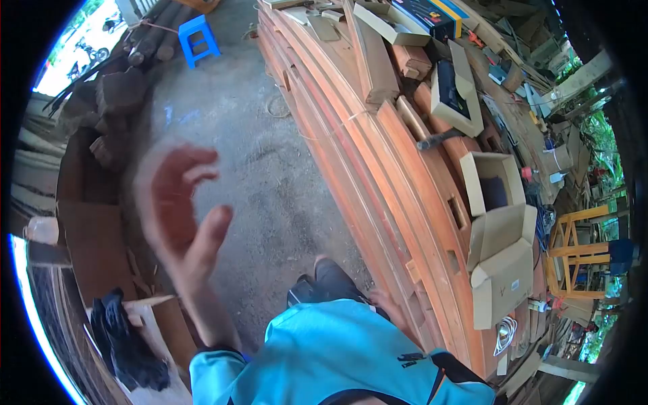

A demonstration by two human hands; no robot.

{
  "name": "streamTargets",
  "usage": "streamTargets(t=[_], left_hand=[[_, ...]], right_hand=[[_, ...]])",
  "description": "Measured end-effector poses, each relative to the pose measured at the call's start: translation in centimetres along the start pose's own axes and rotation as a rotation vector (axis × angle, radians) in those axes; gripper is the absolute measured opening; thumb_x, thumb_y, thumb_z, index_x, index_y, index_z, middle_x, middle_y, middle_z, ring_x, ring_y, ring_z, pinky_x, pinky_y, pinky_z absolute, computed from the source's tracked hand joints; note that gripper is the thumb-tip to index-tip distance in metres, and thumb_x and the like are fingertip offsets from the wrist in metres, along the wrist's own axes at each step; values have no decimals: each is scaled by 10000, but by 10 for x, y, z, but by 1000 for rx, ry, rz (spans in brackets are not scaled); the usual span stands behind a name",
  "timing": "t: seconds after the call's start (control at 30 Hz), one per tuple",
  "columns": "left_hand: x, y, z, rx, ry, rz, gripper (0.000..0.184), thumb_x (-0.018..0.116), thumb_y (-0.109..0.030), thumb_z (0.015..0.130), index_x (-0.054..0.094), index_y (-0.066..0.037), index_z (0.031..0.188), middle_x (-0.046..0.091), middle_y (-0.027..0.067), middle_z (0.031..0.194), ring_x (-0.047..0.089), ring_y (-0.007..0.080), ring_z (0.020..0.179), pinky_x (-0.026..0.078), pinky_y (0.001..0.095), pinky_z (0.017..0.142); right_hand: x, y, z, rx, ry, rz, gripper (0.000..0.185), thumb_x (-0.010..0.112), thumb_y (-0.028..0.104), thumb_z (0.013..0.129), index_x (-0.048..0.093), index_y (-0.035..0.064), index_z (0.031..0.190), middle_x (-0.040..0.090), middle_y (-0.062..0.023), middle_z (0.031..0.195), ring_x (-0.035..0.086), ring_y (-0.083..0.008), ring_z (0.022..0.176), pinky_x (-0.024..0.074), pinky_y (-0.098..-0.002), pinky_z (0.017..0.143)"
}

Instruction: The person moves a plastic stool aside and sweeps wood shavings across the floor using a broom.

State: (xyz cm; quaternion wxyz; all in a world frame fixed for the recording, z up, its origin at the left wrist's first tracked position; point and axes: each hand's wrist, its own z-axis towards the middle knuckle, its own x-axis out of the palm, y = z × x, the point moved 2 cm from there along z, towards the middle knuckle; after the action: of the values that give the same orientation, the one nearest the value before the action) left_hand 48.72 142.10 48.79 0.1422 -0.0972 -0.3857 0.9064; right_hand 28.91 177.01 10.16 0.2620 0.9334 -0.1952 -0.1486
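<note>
My left hand point(177, 209) is raised over the concrete floor, fingers curved and thumb apart, with nothing in it. It is slightly blurred by motion. What looks like my right hand point(388, 302) shows low beside my body, next to the long reddish wooden beams point(368, 223). My shirt partly covers it, and its fingers cannot be made out. Small open cardboard boxes lie on the beams, among them an upright one point(476, 185) with a dark item inside and another with its flaps spread point(506, 270).
A blue plastic stool point(197, 40) stands on the floor ahead. Dark gloves point(128, 344) lie on a box at the lower left, near a large brown cardboard piece point(98, 253). Coiled white cable point(505, 335) and an orange wooden frame point(579, 253) are on the right.
</note>
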Motion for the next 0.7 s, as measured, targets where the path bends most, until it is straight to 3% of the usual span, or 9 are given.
streamTargets(t=[0.1, 0.27, 0.37, 0.43, 0.47, 0.5, 0.57, 0.63, 0.7], left_hand=[[-4, 14, 107, 458, 183, -14, 626, 619, -289, 646, 328, -7, 1123, 448, 167, 1008, 465, 247, 910, 399, 315, 716], [-8, 143, 215, 477, 371, 49, 658, 614, -328, 648, 309, -9, 1136, 453, 169, 989, 468, 241, 891, 394, 312, 718], [-15, 240, 254, 83, 319, 83, 677, 611, -351, 650, 297, -9, 1143, 456, 170, 978, 469, 237, 880, 391, 310, 720], [-22, 318, 235, -572, 66, 25, 478, 580, -176, 707, 361, -17, 1100, 487, 96, 920, 475, 182, 844, 375, 248, 730], [-41, 369, 212, -737, 130, 179, 409, 558, -139, 726, 386, -26, 1080, 495, 81, 931, 482, 168, 843, 383, 259, 732], [-52, 407, 191, -743, 265, 527, 416, 576, -150, 708, 400, -27, 1065, 502, 105, 940, 494, 193, 849, 395, 295, 735], [-80, 469, 147, -830, 654, 834, 444, 600, -209, 657, 420, -50, 1030, 509, 152, 873, 495, 287, 809, 411, 346, 679], [-119, 536, 84, -1167, 879, 763, 424, 623, -274, 620, 470, -58, 951, 528, 161, 763, 516, 296, 726, 417, 375, 603], [-146, 584, 53, -1514, 1084, 704, 453, 604, -334, 640, 477, -72, 986, 530, 187, 897, 526, 271, 813, 416, 370, 670]], right_hand=[[21, 19, 27, 62, -30, 22, 237, 490, 99, 714, 473, 35, 941, 517, -49, 692, 519, -134, 604, 431, -241, 480], [59, 70, 118, 142, -104, 199, 255, 492, 101, 713, 468, 34, 958, 519, -53, 703, 524, -138, 625, 435, -245, 490], [70, 135, 191, 8, -105, 379, 266, 494, 103, 713, 465, 34, 969, 520, -56, 710, 527, -140, 638, 438, -248, 496], [79, 195, 248, -168, -58, 568, 274, 495, 104, 713, 463, 34, 976, 521, -58, 715, 529, -142, 647, 439, -249, 499], [87, 303, 241, -266, -98, 415, 280, 497, 115, 718, 462, 25, 981, 527, -69, 734, 536, -154, 710, 446, -258, 522], [94, 371, 259, -177, -62, 311, 277, 497, 120, 721, 462, 23, 979, 529, -71, 736, 537, -150, 706, 444, -250, 527], [102, 454, 308, -190, -87, 172, 270, 494, 123, 726, 463, 23, 975, 532, -71, 737, 535, -141, 687, 437, -235, 527], [113, 508, 357, -362, -194, 80, 260, 491, 121, 729, 465, 26, 970, 534, -67, 736, 530, -130, 657, 427, -219, 517], [133, 576, 377, -259, -202, 301, 246, 488, 117, 730, 470, 33, 961, 539, -55, 740, 526, -116, 634, 418, -208, 511]])
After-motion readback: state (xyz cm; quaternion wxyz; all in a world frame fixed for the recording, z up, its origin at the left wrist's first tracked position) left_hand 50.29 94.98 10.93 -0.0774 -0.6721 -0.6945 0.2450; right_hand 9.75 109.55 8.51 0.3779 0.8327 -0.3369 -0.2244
